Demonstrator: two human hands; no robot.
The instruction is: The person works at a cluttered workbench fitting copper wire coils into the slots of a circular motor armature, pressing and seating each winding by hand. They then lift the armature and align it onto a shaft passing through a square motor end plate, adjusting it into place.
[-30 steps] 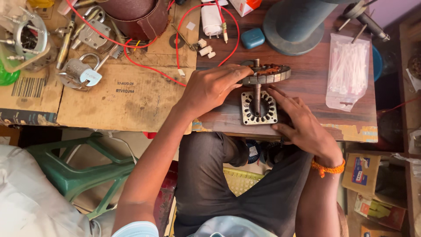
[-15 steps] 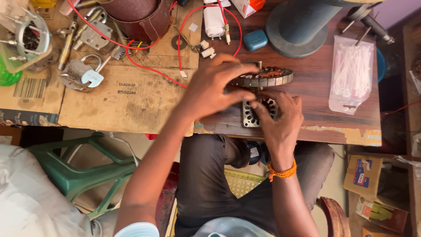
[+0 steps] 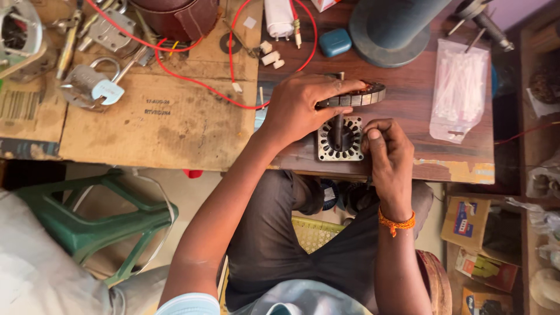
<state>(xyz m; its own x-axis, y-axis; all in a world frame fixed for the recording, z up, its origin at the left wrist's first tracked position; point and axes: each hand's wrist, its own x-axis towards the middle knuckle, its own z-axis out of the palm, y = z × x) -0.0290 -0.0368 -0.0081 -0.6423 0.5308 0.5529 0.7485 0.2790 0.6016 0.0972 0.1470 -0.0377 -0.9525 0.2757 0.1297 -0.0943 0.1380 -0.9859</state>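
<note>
Head view, looking straight down; places are given from the square slotted metal plate (image 3: 340, 138) that lies flat near the front edge of the dark wooden table (image 3: 408, 111).

Nearest the wearer: dark trousers, a green plastic stool (image 3: 93, 221) well to the left of the plate, and cardboard boxes (image 3: 475, 233) on the floor to its lower right.

Right hand (image 3: 388, 154): rests against the right edge of the plate, fingers curled together, thumb laid along the plate's side. It steadies the plate; whether it grips anything else cannot be told. An orange thread band sits on that wrist.

Left hand (image 3: 303, 105): just above and left of the plate, fingers wrapped over a round ribbed metal disc (image 3: 359, 96) held on edge, thumb side toward the plate. A dark rod (image 3: 338, 125) runs from under this hand down into the plate's round centre hole; its long axis points toward the wearer. The disc stands directly above the plate, touching or nearly so. The left hand is nearer the disc, the right nearer the plate.

Farther off: a cardboard sheet (image 3: 151, 116) to the left, a padlock (image 3: 93, 87) and red wire (image 3: 192, 76) on it, a small blue case (image 3: 335, 42) above, a clear plastic bag (image 3: 458, 87) to the right.
</note>
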